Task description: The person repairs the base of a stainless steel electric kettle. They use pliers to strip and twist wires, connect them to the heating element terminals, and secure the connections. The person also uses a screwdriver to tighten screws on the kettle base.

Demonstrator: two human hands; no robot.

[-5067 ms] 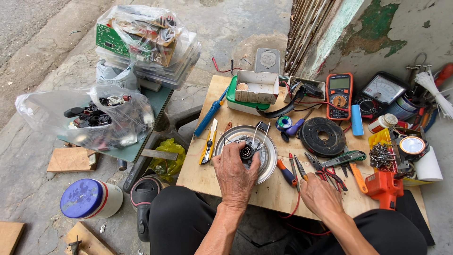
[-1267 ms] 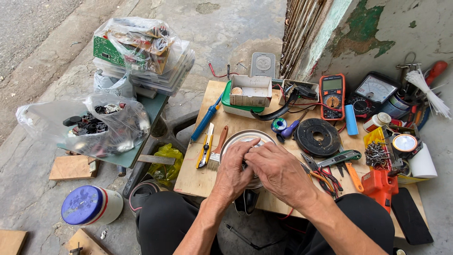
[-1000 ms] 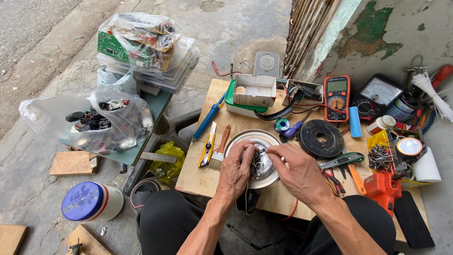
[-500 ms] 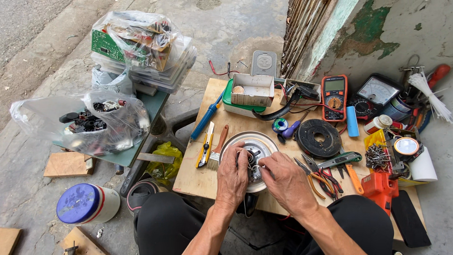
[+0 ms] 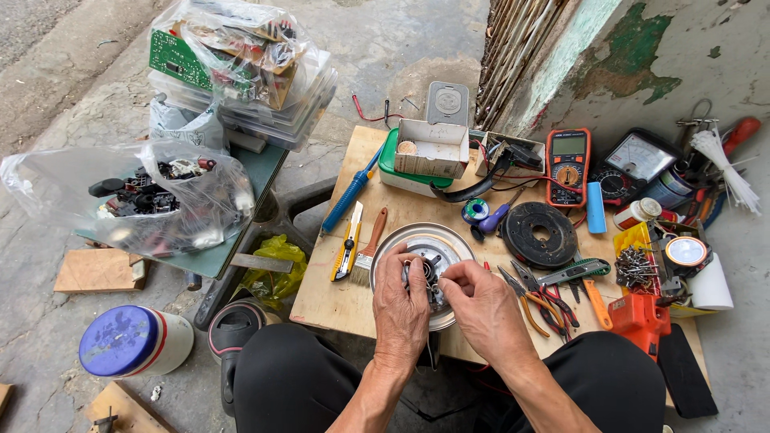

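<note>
Right hand [image 5: 488, 309] now in beside left hand [image 5: 403, 303], both seemingly pinching the dark part [image 5: 427, 277] on the metal disc [image 5: 433, 244].

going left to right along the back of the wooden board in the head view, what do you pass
blue soldering iron → open cardboard box → orange multimeter → blue cylinder → analog meter → white cable ties

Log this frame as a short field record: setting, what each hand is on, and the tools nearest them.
Setting: wooden board used as a low bench, outdoors on concrete
Left hand: fingers on a small metal part at the centre of the round metal plate
Right hand: fingers pinching the same part
Left of plate: paintbrush, yellow utility knife
Right of plate: pliers, black disc
Back: orange multimeter
</note>
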